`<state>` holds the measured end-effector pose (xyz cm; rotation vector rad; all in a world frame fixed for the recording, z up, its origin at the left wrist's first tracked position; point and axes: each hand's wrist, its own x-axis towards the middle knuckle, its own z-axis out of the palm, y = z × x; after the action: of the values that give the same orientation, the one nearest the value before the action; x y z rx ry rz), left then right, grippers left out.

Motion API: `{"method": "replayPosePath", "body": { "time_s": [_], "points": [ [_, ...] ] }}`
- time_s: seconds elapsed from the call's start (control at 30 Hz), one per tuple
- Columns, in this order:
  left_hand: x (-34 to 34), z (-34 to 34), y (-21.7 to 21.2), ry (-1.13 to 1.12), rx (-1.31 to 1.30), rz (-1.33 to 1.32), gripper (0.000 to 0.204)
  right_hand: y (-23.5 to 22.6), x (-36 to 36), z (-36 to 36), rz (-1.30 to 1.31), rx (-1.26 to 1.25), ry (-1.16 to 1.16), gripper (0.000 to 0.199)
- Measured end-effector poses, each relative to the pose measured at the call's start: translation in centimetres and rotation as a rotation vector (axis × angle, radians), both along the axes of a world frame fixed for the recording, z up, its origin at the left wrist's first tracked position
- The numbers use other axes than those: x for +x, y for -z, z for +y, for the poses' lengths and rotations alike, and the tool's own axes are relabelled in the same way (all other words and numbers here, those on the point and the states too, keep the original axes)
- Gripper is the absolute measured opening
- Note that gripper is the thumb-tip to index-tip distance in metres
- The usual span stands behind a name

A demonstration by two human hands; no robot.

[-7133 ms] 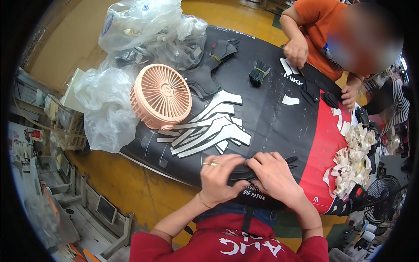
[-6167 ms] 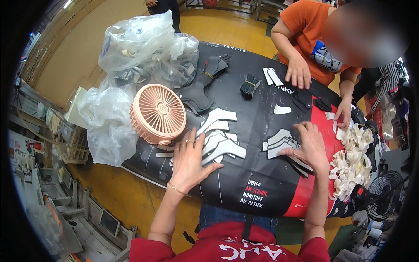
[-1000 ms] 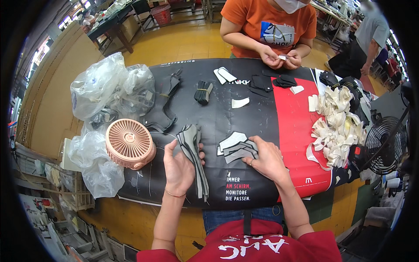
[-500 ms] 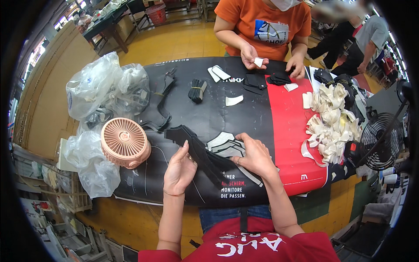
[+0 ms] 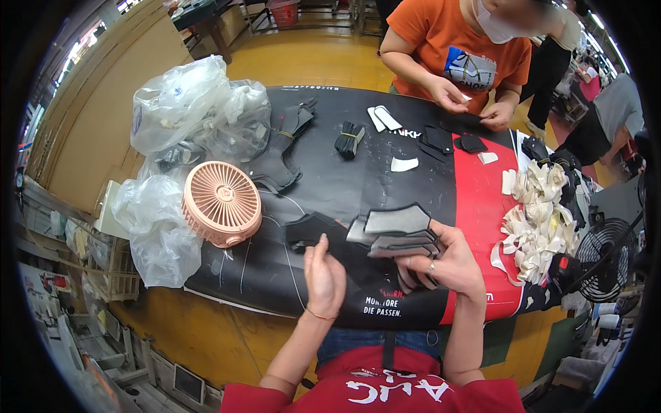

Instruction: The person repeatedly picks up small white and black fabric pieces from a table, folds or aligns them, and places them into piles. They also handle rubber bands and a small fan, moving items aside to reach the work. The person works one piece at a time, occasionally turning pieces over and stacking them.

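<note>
Holding 2 sets of cut pieces over a black-and-red desk, a person in a red shirt has a black stack on the left and a pale-faced bundle on the right, their inner ends so close that contact cannot be told. The black stack's long axis slants from far left to near right, below the bundle; the bundle's broad ends run side to side, pale faces up, edges layered. The left hand is nearer the stack: its grip pinches the near edge, thumb in front, fingers partly hidden and blurred, palm turned inward. The right hand is nearer the bundle: its grip clamps the right end between fingers and thumb, the wrist bent inward. Both forearms angle up from the lower edge. A pink fan stands left of the stack; across the desk, a co-worker in an orange shirt fingers a small white piece.
</note>
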<state>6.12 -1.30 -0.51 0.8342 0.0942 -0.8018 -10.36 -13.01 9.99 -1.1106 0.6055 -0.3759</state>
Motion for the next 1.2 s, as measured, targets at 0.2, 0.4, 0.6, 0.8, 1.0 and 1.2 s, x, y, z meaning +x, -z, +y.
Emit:
{"method": "replayPosePath", "body": {
  "time_s": [0.2,0.4,0.6,0.8,1.0,1.2],
  "points": [
    [-4.6,-1.2,-2.4,0.091,-0.339,0.17,0.067,2.0,3.6,1.3,0.357,-0.85,-0.014,0.059],
    [-4.4,-1.1,-1.9,0.173,-0.614,0.133,0.09,4.7,3.9,2.2,0.262,-1.009,0.154,0.079],
    [-7.3,-1.8,0.4,0.047,0.066,-0.573,0.09,1.9,1.0,0.2,0.471,-0.879,-0.134,0.054],
    [-1.0,-0.1,-0.7,0.107,0.188,-1.138,0.126,1.5,-0.9,-2.5,0.582,-1.159,-0.291,0.044],
    [1.1,-3.3,-1.6,0.761,0.278,-1.518,0.096,4.1,-0.8,-4.1,0.442,-1.07,-0.34,0.055],
    [0.3,-4.1,-1.5,0.759,0.227,-1.374,0.05,4.3,-2.7,-4.6,0.172,-0.984,-0.18,0.045]
  ]
}}
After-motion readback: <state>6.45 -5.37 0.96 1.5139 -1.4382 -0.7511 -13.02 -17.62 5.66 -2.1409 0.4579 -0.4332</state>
